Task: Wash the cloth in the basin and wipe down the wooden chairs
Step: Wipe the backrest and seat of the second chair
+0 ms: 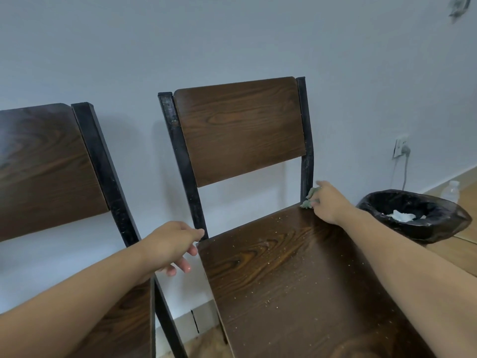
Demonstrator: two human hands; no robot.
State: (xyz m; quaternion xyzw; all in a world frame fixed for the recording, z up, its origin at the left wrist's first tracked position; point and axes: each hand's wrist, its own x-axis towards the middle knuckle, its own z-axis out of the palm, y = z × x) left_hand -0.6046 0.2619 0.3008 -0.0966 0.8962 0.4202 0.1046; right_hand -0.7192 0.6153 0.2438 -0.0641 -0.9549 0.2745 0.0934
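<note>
A dark wooden chair (284, 267) with a black metal frame stands against the wall in front of me; its seat is speckled with pale crumbs or dust. My right hand (329, 202) holds a small grey-green cloth (309, 198) against the base of the chair's right back post, at the rear right corner of the seat. My left hand (173, 245) rests at the seat's rear left corner beside the left back post, fingers loosely curled and holding nothing. A second wooden chair (49, 166) stands at the left. No basin is in view.
A bin lined with a black bag (413, 215), holding white paper, stands on the floor right of the chair. A clear plastic bottle (451, 191) is behind it. A wall socket with a plug and cable (401, 148) is on the pale wall.
</note>
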